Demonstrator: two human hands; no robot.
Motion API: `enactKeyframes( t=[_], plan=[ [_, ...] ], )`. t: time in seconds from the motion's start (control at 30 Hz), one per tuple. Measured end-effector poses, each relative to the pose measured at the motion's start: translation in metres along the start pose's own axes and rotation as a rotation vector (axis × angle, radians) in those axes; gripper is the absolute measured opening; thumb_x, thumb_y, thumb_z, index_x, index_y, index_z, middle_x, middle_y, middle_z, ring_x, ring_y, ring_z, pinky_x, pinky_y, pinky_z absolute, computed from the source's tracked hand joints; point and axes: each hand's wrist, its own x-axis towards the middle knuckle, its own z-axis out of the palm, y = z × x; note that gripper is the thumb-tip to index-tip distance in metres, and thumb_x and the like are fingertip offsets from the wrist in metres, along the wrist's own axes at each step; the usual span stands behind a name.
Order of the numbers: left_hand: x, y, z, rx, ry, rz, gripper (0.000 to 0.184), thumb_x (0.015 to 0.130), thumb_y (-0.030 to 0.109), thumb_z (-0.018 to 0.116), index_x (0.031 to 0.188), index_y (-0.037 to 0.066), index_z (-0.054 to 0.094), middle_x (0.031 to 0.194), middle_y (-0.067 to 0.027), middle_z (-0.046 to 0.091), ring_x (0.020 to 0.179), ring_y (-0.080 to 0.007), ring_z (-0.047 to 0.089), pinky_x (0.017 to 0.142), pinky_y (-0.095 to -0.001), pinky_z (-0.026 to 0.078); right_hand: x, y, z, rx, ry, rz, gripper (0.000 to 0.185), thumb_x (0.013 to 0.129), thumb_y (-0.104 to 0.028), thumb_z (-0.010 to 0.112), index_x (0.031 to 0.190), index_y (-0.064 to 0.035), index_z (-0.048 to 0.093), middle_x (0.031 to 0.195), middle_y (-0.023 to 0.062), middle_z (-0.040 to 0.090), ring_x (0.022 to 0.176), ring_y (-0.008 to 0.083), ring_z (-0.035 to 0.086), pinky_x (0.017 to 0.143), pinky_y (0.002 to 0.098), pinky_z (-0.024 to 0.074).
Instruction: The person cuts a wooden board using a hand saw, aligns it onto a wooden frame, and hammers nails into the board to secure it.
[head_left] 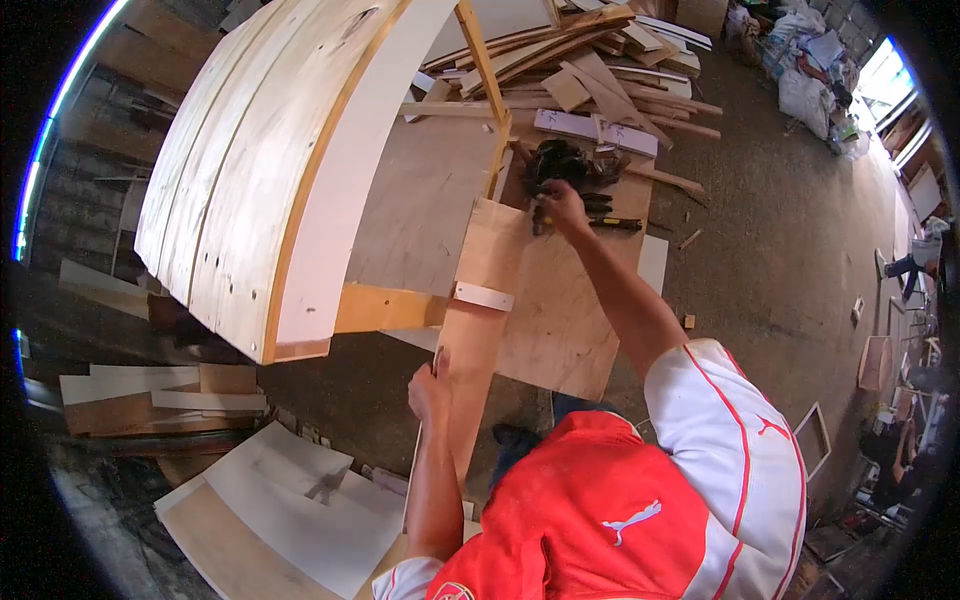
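Note:
My left hand [430, 393] is closed round the left edge of a long wooden board [470, 375], its thumb upward. Across the upper part of the board lies a short white strip [484, 296]. My right hand [564, 208] reaches to a pile of dark tools [560, 163] on a plywood sheet [560, 320]. Its fingers are curled by a small black and yellow thing, too unclear to name. Beside it lies a thin black and yellow tool [615, 223]. At the left of the board stands a large curved piece [270, 150] with pale planks and a white edge.
Scrap wood strips [560, 50] are heaped at the far end, near a pale purple-white block [597, 130]. Cut panels [300, 500] lie at lower left, with stacked boards [160, 398] above them. Filled bags [805, 90] stand at upper right. A person [915, 262] is at the right edge.

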Motion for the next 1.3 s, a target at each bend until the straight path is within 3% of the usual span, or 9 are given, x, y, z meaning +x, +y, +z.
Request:
enactKeyframes(
  t=[0.13, 0.33, 0.53, 0.73, 0.83, 0.93, 1.03, 1.17, 1.3],
  plan=[
    [0.001, -0.023, -0.002, 0.017, -0.088, 0.010, 0.081, 0.092, 0.078, 0.046, 0.084, 0.001, 0.071, 0.088, -0.0266, 0.072, 0.091, -0.0464, 0.070, 0.078, -0.0551, 0.053, -0.076, -0.011, 0.012, 0.036, -0.203, -0.056, 0.037, 0.102, -0.035, 0.062, 0.119, -0.0015, 0.064, 0.089, 0.0040, 0.067, 0.073, 0.0124, 0.061, 0.058, 0.0298, 0.0493],
    [-0.012, -0.102, -0.008, -0.104, -0.148, 0.065, 0.082, 0.091, 0.079, 0.044, 0.101, 0.005, 0.077, 0.094, -0.0277, 0.072, 0.096, -0.0457, 0.070, 0.084, -0.0546, 0.053, -0.189, -0.059, 0.022, 0.327, -0.079, 0.061, 0.036, 0.106, -0.037, 0.055, 0.092, -0.0042, 0.060, 0.071, 0.0012, 0.057, 0.057, 0.0080, 0.053, 0.047, 0.0281, 0.0412],
    [-0.026, -0.224, -0.021, -0.118, -0.156, 0.057, 0.079, 0.092, 0.077, 0.045, 0.114, 0.008, 0.077, 0.100, -0.0276, 0.073, 0.100, -0.0452, 0.070, 0.087, -0.0526, 0.054, -0.314, -0.095, 0.068, 0.262, 0.015, 0.009, 0.040, 0.106, -0.038, 0.055, 0.086, -0.0037, 0.061, 0.058, -0.0004, 0.050, 0.045, 0.0098, 0.049, 0.042, 0.0294, 0.0396],
    [-0.043, -0.342, -0.048, -0.191, -0.090, 0.051, 0.078, 0.092, 0.077, 0.045, 0.105, 0.008, 0.079, 0.095, -0.0275, 0.073, 0.098, -0.0452, 0.070, 0.086, -0.0534, 0.054, -0.379, -0.074, 0.154, 0.147, -0.043, -0.048, 0.039, 0.105, -0.037, 0.055, 0.084, -0.0043, 0.063, 0.057, 0.0028, 0.053, 0.045, 0.0109, 0.050, 0.044, 0.0293, 0.0416],
    [-0.050, -0.385, -0.059, -0.203, -0.055, 0.007, 0.078, 0.092, 0.076, 0.045, 0.102, 0.007, 0.079, 0.094, -0.0281, 0.072, 0.097, -0.0457, 0.070, 0.084, -0.0544, 0.054, -0.390, -0.074, 0.197, 0.102, -0.052, -0.065, 0.039, 0.104, -0.036, 0.056, 0.080, -0.0048, 0.060, 0.060, 0.0022, 0.054, 0.048, 0.0117, 0.052, 0.046, 0.0299, 0.0426],
    [-0.057, -0.412, -0.078, -0.233, -0.039, -0.037, 0.080, 0.091, 0.078, 0.045, 0.099, 0.006, 0.078, 0.093, -0.0275, 0.072, 0.094, -0.0467, 0.069, 0.081, -0.0549, 0.054, -0.396, -0.085, 0.232, -0.130, -0.053, -0.179, 0.042, 0.104, -0.038, 0.054, 0.092, 0.0000, 0.067, 0.078, 0.0136, 0.070, 0.076, 0.0268, 0.067, 0.076, 0.0429, 0.0502],
    [-0.054, -0.434, -0.083, -0.290, 0.001, -0.072, 0.082, 0.090, 0.080, 0.044, 0.094, 0.005, 0.077, 0.092, -0.0270, 0.072, 0.094, -0.0468, 0.069, 0.080, -0.0548, 0.054, -0.385, -0.090, 0.267, -0.197, -0.142, -0.055, 0.036, 0.104, -0.035, 0.054, 0.101, -0.0020, 0.069, 0.086, 0.0153, 0.073, 0.084, 0.0316, 0.068, 0.084, 0.0448, 0.0493],
    [-0.033, -0.444, -0.088, -0.316, 0.007, -0.141, 0.083, 0.089, 0.081, 0.044, 0.091, 0.005, 0.076, 0.093, -0.0268, 0.072, 0.096, -0.0461, 0.069, 0.081, -0.0539, 0.054, -0.352, -0.080, 0.320, -0.026, -0.118, -0.286, 0.033, 0.105, -0.031, 0.056, 0.089, -0.0037, 0.063, 0.066, 0.0023, 0.055, 0.055, 0.0117, 0.055, 0.049, 0.0312, 0.0456],
    [0.000, -0.438, -0.100, -0.343, 0.065, -0.152, 0.083, 0.089, 0.081, 0.044, 0.091, 0.004, 0.076, 0.093, -0.0269, 0.072, 0.097, -0.0453, 0.070, 0.083, -0.0534, 0.054, -0.359, -0.156, 0.348, 0.073, -0.202, -0.086, 0.030, 0.104, -0.033, 0.057, 0.096, -0.0042, 0.064, 0.070, 0.0024, 0.058, 0.060, 0.0121, 0.060, 0.049, 0.0306, 0.0480]
  ],
)
